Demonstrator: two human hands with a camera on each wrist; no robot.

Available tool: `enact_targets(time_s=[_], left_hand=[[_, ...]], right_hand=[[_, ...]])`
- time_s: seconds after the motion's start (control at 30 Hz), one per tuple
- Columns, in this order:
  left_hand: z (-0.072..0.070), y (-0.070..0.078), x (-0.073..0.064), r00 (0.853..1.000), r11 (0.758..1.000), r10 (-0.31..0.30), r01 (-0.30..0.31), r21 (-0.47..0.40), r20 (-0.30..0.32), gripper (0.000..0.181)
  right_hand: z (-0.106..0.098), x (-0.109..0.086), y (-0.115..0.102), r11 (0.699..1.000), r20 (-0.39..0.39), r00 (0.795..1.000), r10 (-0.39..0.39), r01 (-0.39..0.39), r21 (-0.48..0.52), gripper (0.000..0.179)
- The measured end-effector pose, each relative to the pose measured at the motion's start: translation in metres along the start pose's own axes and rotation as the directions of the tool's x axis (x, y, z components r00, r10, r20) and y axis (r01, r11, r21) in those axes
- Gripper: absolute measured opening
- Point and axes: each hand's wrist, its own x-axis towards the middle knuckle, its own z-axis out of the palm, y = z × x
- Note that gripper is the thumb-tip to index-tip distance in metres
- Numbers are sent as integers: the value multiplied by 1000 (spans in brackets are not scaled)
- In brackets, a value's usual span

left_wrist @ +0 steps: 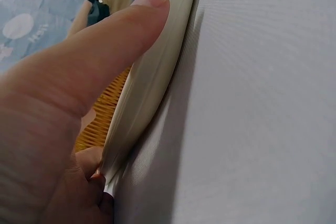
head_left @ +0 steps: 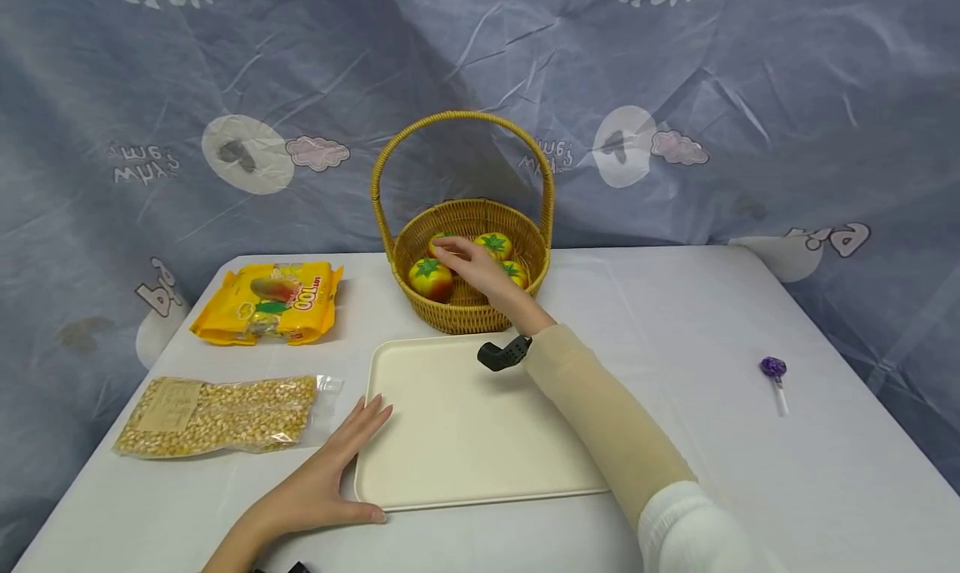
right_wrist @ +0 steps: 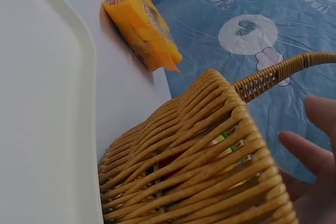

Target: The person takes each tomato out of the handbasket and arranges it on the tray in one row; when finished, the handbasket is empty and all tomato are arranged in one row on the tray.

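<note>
Head view: your left hand (head_left: 322, 477) sits at the near left corner of the tray (head_left: 465, 440), fingers spread along its left rim, thumb apart at the near edge. Likely reason: a span across two sides steadies the tray against sliding. Left wrist view agrees on the straight thumb; the other fingers are partly hidden.

Your right hand (head_left: 480, 271) reaches beyond the tray, over the basket (head_left: 457, 319), which stands just behind the tray's far edge on the desk (head_left: 675, 306). You come in over its near wall, presumably because the handle arches across the top. Right wrist view: fingers apart, pinching nothing visible; contact with the fruits (head_left: 431, 280) cannot be told.

Appearance: you can count four fruits in the basket, behind the tray; rounded, glossy, yellow shading to red, green star-shaped crowns. Your fingers partly cover the back left one. The basket wall probably holds them together.

Left of the tray: a bag of corn (head_left: 232, 415) near the rim, a yellow bag (head_left: 273, 302) farther back. Right of the tray, well apart: a purple lollipop (head_left: 772, 368). This spacing seems to leave both your arms room.
</note>
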Motion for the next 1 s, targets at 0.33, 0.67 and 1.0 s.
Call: enact_targets(time_s=[0.33, 0.67, 1.0], left_hand=[[1, 0, -1, 1000, 1000, -2, 2, -1, 6, 110], [2, -1, -1, 1000, 1000, -18, 18, 8, 16, 109], [0, -1, 0, 1000, 1000, -22, 22, 16, 16, 108]], right_hand=[[5, 13, 3, 962, 129, 987, 97, -60, -265, 50], [7, 20, 6, 930, 154, 982, 111, -49, -363, 54], [11, 29, 8, 956, 115, 980, 164, -129, -263, 45]])
